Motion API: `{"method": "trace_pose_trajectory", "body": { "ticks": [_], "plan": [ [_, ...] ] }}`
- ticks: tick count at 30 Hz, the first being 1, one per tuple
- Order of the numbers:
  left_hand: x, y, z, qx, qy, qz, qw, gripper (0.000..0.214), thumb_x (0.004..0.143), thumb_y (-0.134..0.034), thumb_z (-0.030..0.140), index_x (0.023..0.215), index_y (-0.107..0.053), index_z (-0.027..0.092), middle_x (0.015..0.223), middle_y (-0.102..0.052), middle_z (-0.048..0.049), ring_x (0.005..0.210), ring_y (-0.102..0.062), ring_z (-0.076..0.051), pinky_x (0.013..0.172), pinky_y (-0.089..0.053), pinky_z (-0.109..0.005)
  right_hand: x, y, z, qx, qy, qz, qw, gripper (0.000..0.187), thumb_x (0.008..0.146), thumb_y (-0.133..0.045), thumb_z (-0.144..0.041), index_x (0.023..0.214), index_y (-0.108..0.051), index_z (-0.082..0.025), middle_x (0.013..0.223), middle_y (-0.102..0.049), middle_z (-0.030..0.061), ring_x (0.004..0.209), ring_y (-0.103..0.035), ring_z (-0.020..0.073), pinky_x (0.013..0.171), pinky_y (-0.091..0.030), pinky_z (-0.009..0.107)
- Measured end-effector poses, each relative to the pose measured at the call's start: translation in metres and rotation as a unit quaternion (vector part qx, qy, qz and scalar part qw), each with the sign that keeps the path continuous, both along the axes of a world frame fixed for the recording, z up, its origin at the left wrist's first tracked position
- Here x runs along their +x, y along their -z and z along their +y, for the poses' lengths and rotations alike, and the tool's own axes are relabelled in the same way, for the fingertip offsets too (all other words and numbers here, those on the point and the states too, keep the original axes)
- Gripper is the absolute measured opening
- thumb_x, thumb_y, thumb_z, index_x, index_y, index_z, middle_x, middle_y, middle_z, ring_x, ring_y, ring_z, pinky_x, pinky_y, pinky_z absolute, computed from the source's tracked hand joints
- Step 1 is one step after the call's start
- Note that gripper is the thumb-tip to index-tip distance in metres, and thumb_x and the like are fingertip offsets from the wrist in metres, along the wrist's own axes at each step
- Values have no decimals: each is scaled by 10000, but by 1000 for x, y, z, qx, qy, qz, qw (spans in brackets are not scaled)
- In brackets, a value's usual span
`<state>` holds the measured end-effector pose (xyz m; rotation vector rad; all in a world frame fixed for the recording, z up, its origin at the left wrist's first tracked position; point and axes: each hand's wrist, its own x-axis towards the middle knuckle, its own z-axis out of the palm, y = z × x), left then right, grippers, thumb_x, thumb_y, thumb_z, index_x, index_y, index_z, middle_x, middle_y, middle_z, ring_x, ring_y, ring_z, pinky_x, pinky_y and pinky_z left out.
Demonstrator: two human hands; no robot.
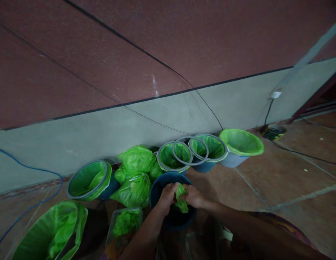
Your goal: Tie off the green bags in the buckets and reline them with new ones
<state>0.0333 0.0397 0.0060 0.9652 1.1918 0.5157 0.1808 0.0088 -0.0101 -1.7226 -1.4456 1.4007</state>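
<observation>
Between my left hand (167, 198) and my right hand (194, 196) is a crumpled green plastic bag (181, 200), gripped by the fingers of both. It hangs over the mouth of a dark blue bin (155, 187) whose dark inside shows no liner. Left of this bin lie tied, full green bags (134, 191). Just behind it stands a bin lined in green (170, 157) with a grey rim. By my left forearm, a clear tub (111, 229) holds folded green bags (126, 222).
More green-lined bins (207, 148) stand along the wall, a loose grey ring (175, 159) across two of them. A pale bin (233, 160) is at the right end. Lined bins (88, 180) lean at left. A blue cable (52, 171) and a dark pot (273, 132) flank the row.
</observation>
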Motion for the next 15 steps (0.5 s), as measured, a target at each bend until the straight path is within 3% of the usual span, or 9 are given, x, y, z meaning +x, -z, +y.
{"method": "trace_pose_trajectory", "body": {
  "ticks": [3, 6, 9, 11, 13, 15],
  "plan": [
    [-7, 7, 8, 66, 58, 91, 992, 365, 663, -704, 278, 1001, -650, 150, 864, -708, -48, 803, -652, -191, 706, -490, -274, 3, 10, 12, -29, 34, 78, 996, 190, 682, -632, -236, 851, -574, -169, 709, -611, -10, 613, -599, 138, 515, -480, 232],
    [-16, 6, 14, 172, 159, 237, 943, 155, 698, -614, 149, 829, -697, 151, 756, -691, -42, 781, -636, -197, 747, -470, -291, 12, 8, 21, -49, 11, 70, 996, 223, 641, -662, -238, 840, -583, -175, 709, -605, -19, 606, -594, 132, 482, -469, 210],
    [-28, -4, 21, 290, 192, 411, 843, 256, 782, -478, 86, 789, -720, 172, 804, -690, -75, 870, -620, -217, 857, -434, -346, 28, -4, 23, -43, -87, -29, 995, 235, 563, -718, -216, 771, -615, -176, 698, -603, -26, 585, -563, 116, 470, -409, 191],
    [-35, -12, 25, 352, 190, 479, 782, 314, 795, -445, 55, 810, -729, 187, 914, -693, -96, 961, -595, -241, 918, -403, -395, 38, -14, 20, -37, -197, -108, 974, 237, 506, -760, -202, 708, -638, -179, 649, -599, -32, 570, -543, 118, 480, -377, 203],
    [-39, -16, 29, 401, 191, 493, 748, 321, 801, -451, 53, 822, -735, 200, 1044, -681, -102, 1034, -564, -265, 947, -391, -432, 45, -23, 17, -52, -287, -135, 947, 282, 473, -798, -238, 719, -669, -188, 628, -612, -30, 570, -549, 135, 497, -376, 221],
    [-39, -14, 29, 436, 188, 473, 742, 326, 816, -449, 58, 848, -738, 205, 1159, -649, -102, 1084, -544, -270, 966, -399, -441, 45, -28, 15, -51, -299, -105, 947, 440, 475, -821, -327, 877, -697, -196, 731, -666, -7, 636, -591, 163, 540, -410, 236]
  ]
}}
